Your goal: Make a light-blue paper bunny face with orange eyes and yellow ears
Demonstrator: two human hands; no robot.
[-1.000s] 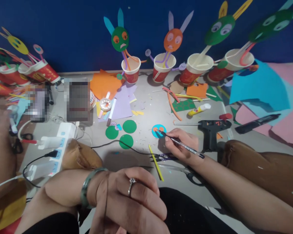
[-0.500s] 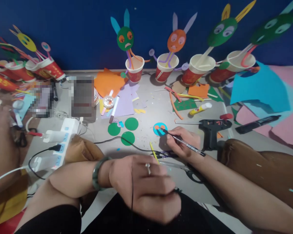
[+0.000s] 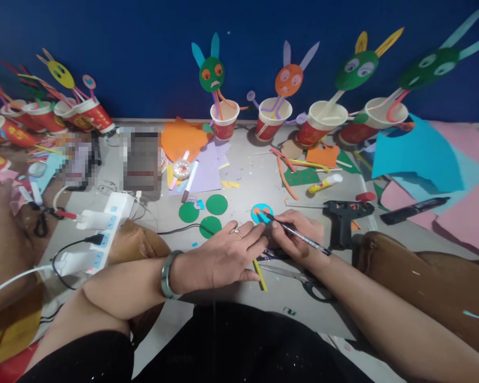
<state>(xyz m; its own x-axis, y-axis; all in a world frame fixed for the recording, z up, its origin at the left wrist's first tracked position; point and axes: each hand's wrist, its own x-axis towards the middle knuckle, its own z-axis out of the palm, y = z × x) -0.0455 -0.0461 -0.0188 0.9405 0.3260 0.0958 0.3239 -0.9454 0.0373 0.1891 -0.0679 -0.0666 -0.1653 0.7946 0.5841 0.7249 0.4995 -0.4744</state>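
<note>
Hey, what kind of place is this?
Probably a craft workspace: paper cup puppets line the blue wall, coloured paper lies about, and a glue gun sits near the right hand holding a pen.

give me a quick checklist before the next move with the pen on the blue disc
1. Grip: right hand pinches pen: ok.
2. Tip: pen tip rests on blue disc: ok.
3. Disc steadied: left hand lies flat, fingertips at the disc's near edge; contact: cannot tell.
4. Scissors lie right by the right wrist: not ok.
5. Glue gun stands apart from the right hand: ok.
6. Green discs lie clear of the pen: ok.
</note>
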